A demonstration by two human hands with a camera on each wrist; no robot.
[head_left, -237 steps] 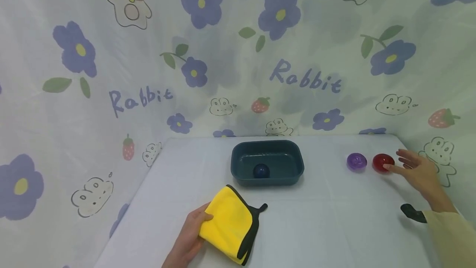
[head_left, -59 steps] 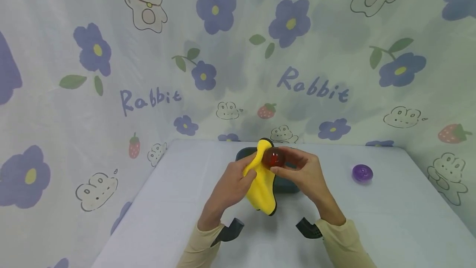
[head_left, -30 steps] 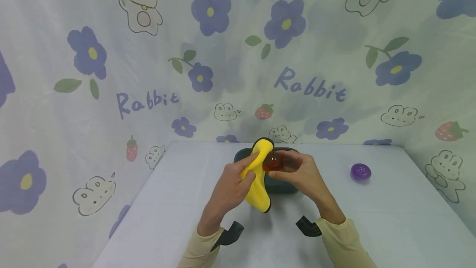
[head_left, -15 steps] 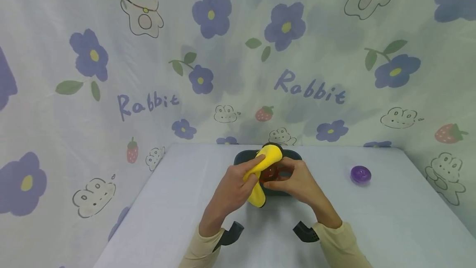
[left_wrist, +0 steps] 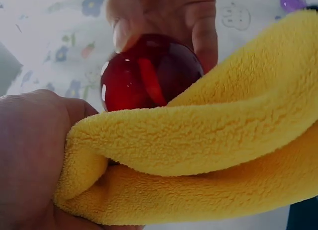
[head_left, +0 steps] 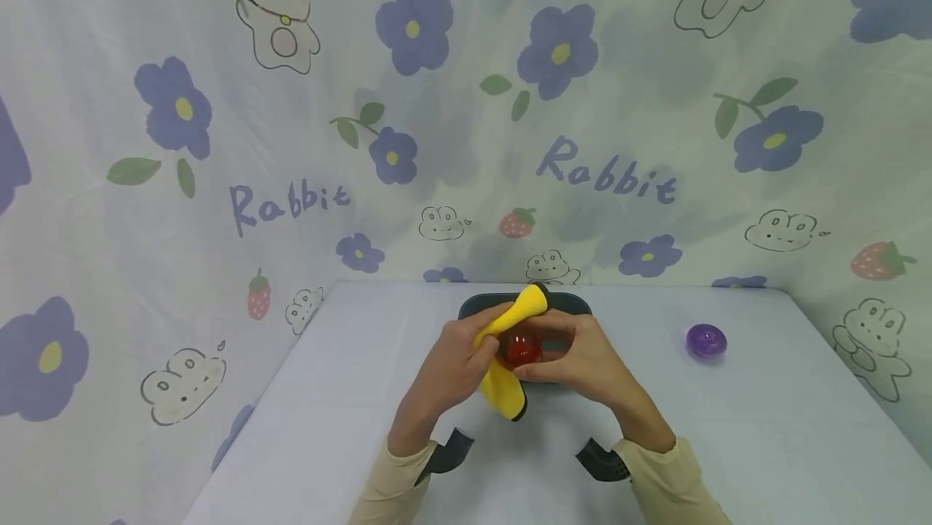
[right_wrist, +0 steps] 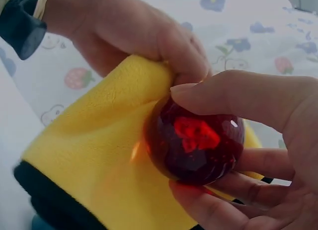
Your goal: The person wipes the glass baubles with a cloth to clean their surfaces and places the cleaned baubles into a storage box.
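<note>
A clear red ball (head_left: 522,349) is held between the thumb and fingers of my right hand (head_left: 586,355), above the near side of the tray. My left hand (head_left: 453,363) grips a folded yellow cloth (head_left: 504,389) with dark edging. In the right wrist view the cloth (right_wrist: 94,145) lies against the far side of the ball (right_wrist: 196,140). From the left wrist, a fold of the cloth (left_wrist: 189,135) covers the lower part of the ball (left_wrist: 149,73). The left fingers are partly hidden by the cloth.
Behind the hands stands a dark teal tray (head_left: 489,298), mostly covered by them; its inside is hidden. A purple ball (head_left: 706,342) sits on the white table (head_left: 772,428) at the right. A rabbit-patterned curtain (head_left: 466,104) hangs behind the table.
Earlier my right hand reached for the red ball beside the purple one; now it holds the ball against the cloth. Over the last second, ball and right hand shifted slightly lower and left, and the cloth refolded.
</note>
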